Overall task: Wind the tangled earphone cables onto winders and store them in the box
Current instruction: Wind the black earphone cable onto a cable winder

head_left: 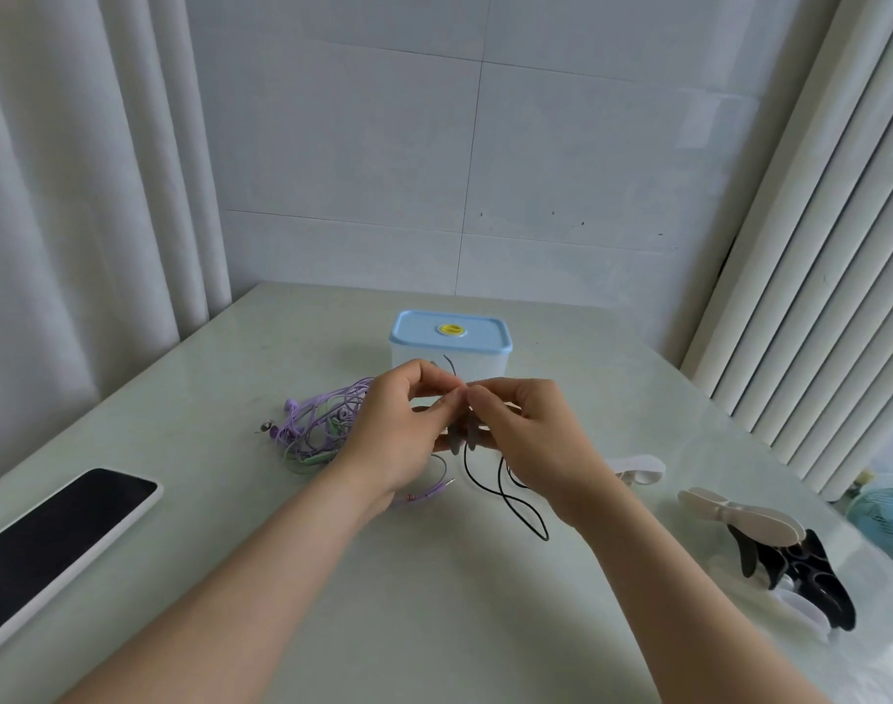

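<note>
A: Centrally, mid-frame: left hand (398, 429) and right hand (531, 439) meet fingertip to fingertip, raised above the table (434, 602).

B: Fingers?

A: Left fingers curled, holding a grey winder (461, 437) upright between the hands. Right thumb and forefinger pinch the black earphone cable (505, 492) at the winder's top; its other fingers are curled under. The exact contact point is hidden.

B: Where does the cable run?

A: It hangs from the winder in loose loops, and the lowest loop lies on the table below the right wrist. A short end sticks up above the fingertips.

B: The rest of the task's things?

A: Tangled purple earphones (317, 424) lie left of the left hand, on the table. The box (449, 358), blue lid (449, 330) shut, stands just behind the hands. Spare winders at right: a white winder (637, 467) behind the right wrist, a beige winder (739, 515) resting on the black winders (800, 576).

B: Other?

A: A phone (58, 536) lies screen up at lower left. A small blue fan (886, 515) sits at the right edge.
</note>
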The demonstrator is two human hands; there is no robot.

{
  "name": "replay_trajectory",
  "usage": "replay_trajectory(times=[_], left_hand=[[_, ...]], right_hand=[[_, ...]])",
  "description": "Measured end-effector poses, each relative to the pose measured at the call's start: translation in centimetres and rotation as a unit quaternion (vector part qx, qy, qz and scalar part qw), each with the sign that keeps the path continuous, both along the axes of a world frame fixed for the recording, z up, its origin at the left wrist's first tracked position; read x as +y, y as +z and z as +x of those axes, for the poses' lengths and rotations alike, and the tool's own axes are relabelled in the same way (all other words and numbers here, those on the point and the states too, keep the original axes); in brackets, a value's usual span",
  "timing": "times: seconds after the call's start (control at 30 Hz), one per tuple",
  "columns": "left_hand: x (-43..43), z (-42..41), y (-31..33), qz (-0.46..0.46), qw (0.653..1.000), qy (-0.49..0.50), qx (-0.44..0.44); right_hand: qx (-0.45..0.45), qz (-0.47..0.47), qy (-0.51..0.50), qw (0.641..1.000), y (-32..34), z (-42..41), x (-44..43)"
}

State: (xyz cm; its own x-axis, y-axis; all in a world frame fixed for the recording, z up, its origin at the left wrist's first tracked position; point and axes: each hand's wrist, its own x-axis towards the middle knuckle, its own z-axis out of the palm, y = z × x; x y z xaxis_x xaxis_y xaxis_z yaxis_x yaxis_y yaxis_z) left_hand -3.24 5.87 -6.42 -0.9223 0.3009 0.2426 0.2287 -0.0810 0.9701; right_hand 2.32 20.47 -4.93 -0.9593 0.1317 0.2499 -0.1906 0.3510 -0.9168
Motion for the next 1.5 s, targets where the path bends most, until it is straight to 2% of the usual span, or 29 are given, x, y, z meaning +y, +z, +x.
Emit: replay_trajectory(times=[0.13, 0.3, 0.6, 0.77, 0.9, 0.97, 1.03, 1.13, 1.23, 1.33, 1.5], left_hand=[[-0.3, 0.0, 0.2, 0.04, 0.998, 0.004, -0.037], [0.0, 0.1, 0.7, 0.116, 0.988, -0.024, -0.094], [0.0, 0.0, 0.9, 0.18, 0.973, -0.05, -0.136], [-0.1, 0.1, 1.1, 0.176, 0.967, -0.099, -0.157], [-0.2, 0.2, 1.4, 0.194, 0.961, -0.087, -0.178], [-0.3, 0.0, 1.3, 0.2, 0.958, -0.095, -0.184], [-0.5, -0.1, 1.3, 0.177, 0.961, -0.119, -0.175], [-0.9, -0.2, 1.2, 0.133, 0.966, -0.139, -0.173], [-1.0, -0.1, 1.1, 0.109, 0.969, -0.146, -0.17], [-0.8, 0.0, 1.2, 0.123, 0.969, -0.143, -0.162], [-0.8, 0.1, 1.8, 0.166, 0.972, -0.07, -0.153]], right_hand=[[0.016, 0.045, -0.018, 0.999, -0.1, 0.0, 0.1], [0.046, -0.025, -0.039, 0.998, 0.2, 0.3, 0.2], [0.047, -0.105, -0.093, 0.989, 0.4, 0.2, 0.9], [0.052, -0.093, -0.117, 0.987, 0.1, 0.0, 1.1], [0.061, -0.072, -0.114, 0.989, 0.1, -0.1, 1.1], [0.054, -0.095, -0.124, 0.986, 0.1, 0.0, 1.0], [0.052, -0.107, -0.142, 0.983, 0.1, 0.1, 1.1], [0.051, -0.048, -0.165, 0.984, -0.1, 0.0, 1.4], [0.044, -0.034, -0.149, 0.987, -0.1, -0.1, 1.6], [0.042, -0.034, -0.117, 0.992, -0.1, 0.0, 1.5], [-0.018, -0.029, -0.044, 0.998, 0.2, 0.5, 1.1]])
